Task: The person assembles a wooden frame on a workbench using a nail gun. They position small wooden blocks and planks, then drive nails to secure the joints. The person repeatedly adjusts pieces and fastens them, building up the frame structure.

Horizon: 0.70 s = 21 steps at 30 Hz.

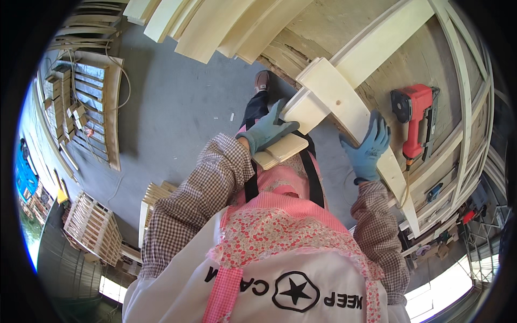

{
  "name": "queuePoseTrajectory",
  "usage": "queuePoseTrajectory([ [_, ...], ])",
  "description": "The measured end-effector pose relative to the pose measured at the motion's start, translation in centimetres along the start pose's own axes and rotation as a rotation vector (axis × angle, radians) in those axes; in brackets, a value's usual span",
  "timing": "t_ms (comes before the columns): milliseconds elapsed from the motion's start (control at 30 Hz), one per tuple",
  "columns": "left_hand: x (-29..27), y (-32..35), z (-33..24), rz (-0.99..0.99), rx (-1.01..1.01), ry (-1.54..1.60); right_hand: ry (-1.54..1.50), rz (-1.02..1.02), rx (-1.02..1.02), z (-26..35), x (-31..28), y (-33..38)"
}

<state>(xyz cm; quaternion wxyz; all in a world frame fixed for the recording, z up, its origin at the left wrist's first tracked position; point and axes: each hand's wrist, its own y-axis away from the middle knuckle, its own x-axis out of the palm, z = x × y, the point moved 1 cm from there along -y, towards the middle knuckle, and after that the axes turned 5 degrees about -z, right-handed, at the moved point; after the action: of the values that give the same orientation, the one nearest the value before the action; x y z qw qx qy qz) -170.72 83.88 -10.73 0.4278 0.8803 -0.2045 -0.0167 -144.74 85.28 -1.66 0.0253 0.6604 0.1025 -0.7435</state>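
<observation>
My left hand [267, 131], in a blue-grey glove, has its thumb and fingers apart. It is beside a short pale board [308, 109] and just above small stacked wooden pieces [283, 151] near my lap; whether it touches them is hard to tell. My right hand [369, 146], gloved alike, is spread against a long tapered wooden board [344, 102] and grips nothing. That board slants from the bench down to the right, its far end crossing a wide pale plank [383, 46]. A red nail gun [414, 116] lies right of my right hand.
Curved wooden slats [215, 27] are stacked at the far left of the bench [307, 32]. Long wooden rails [463, 81] run along the right, near an air hose [405, 185]. On the grey floor stand a pallet [89, 102] and a slatted wooden stack [92, 227].
</observation>
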Motion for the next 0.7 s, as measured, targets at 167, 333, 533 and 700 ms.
queuePoseTrajectory([
  [167,-1.2,-0.2,-2.2,-0.024,0.086,-0.47,-0.801,0.297,0.651,7.2,0.8,3.5],
  [333,-0.8,-0.7,-4.4,-0.043,0.178,-0.744,-1.551,0.515,1.282,8.8,7.0,2.1],
  [533,-0.9,-1.3,-4.5,0.03,0.061,-0.756,-1.081,0.721,1.051,9.1,6.6,1.3],
  [700,-1.4,-2.0,-3.1,0.036,0.096,-0.738,-1.084,0.65,0.936,9.3,8.8,2.5],
])
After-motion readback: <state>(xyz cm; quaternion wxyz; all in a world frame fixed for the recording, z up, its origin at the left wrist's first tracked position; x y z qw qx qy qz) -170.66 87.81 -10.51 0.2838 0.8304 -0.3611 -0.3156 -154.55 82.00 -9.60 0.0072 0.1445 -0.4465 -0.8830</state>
